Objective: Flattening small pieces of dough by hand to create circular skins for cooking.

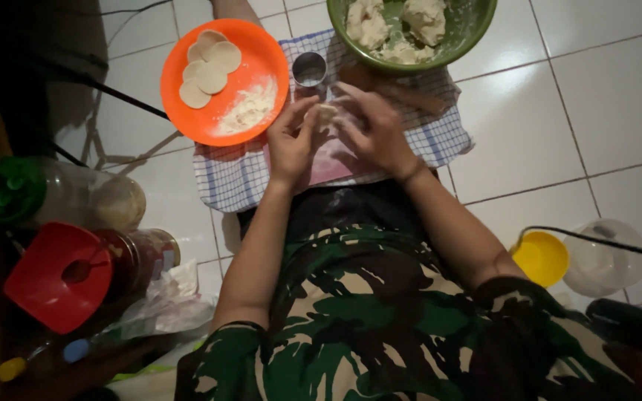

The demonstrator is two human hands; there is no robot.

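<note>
In the head view, a small pale piece of dough [326, 113] is held between the two hands, just above the middle of the picture. The left hand [291, 141] is curled at its 9 o'clock side, with thumb and fingertips closed on the dough's edge. The right hand [373, 130] is set at its 3 o'clock side, fingers bent over and pinched on the same piece; how much of the dough is covered by them cannot be told.

Both hands are held over a blue-and-white checked cloth [235, 178] spread on the white tiled floor [603, 89]. A pinkish board or sheet [328, 163] is seen on the cloth under the hands.

At 12 o'clock from the dough, just beside it, a small round metal cutter [309, 70] is stood upright. At 10 o'clock an orange plate [258, 56] is placed partly on the cloth; several flat round dough discs [208, 67] are stacked on its far side, and a heap of white flour [250, 109] lies on its near side. At 1 o'clock a green bowl [469, 33] with lumps of dough [399, 26] is seen, and a wooden rolling pin [403, 95] lies below it.

At 4 o'clock, well apart, a yellow lid [542, 258] and a clear plastic jar [603, 260] are found. At 8 o'clock, a red lid [50, 278], jars [139, 256] and a crumpled plastic bag [169, 301] are gathered in shadow.
</note>
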